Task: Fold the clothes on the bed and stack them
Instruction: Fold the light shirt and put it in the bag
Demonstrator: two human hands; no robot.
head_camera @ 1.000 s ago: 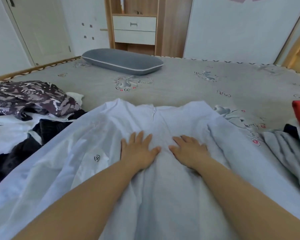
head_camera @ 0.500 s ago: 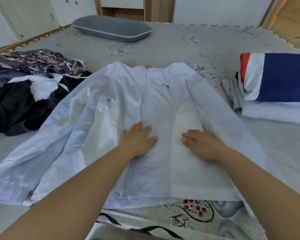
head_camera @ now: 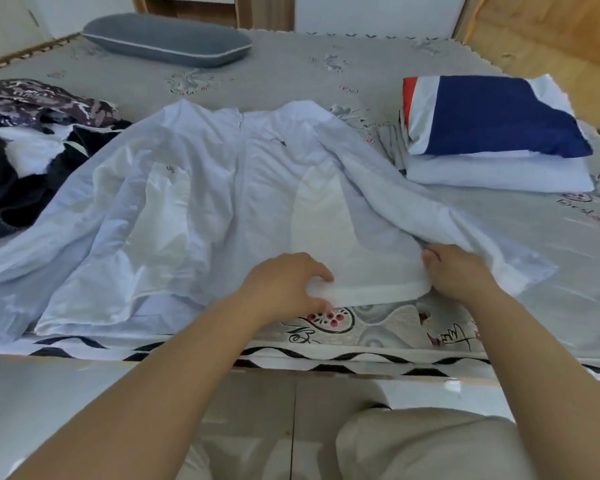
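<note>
Both our hands have slid down: left hand [head_camera: 284, 289] and right hand [head_camera: 456, 271] now pinch the white jacket [head_camera: 201, 188] hem; we should lift evenly.

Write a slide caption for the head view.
Both hands, left and right, grip the hem of a white zip jacket spread on the bed.

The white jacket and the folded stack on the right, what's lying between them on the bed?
In the head view, a strip of grey striped cloth lies between the white jacket and the folded stack, partly tucked under the stack; otherwise bare bedspread.
</note>
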